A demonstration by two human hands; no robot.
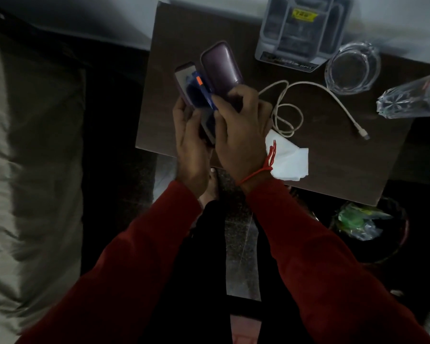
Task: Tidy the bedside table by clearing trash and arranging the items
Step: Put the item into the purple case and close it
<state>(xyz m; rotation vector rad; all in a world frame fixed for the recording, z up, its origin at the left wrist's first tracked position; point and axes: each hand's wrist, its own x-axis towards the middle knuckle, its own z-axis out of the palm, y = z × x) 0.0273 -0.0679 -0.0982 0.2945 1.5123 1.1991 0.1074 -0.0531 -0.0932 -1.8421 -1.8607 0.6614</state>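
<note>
A purple glasses case (221,67) is held open over the left part of the dark wooden bedside table (333,165). My left hand (191,142) grips the case's lower half, which holds blue glasses with an orange mark (200,88). My right hand (241,125) grips the lid's near end and the glasses. A white charging cable (305,105) lies coiled to the right. A white tissue (288,157) lies by my right wrist.
A grey plastic organiser (303,31) stands at the table's back. A glass ashtray (353,68) and a cut-glass tumbler lying on its side (412,98) are at the right. A bin holding green and clear wrappers (367,229) sits on the floor. The bed (22,145) lies left.
</note>
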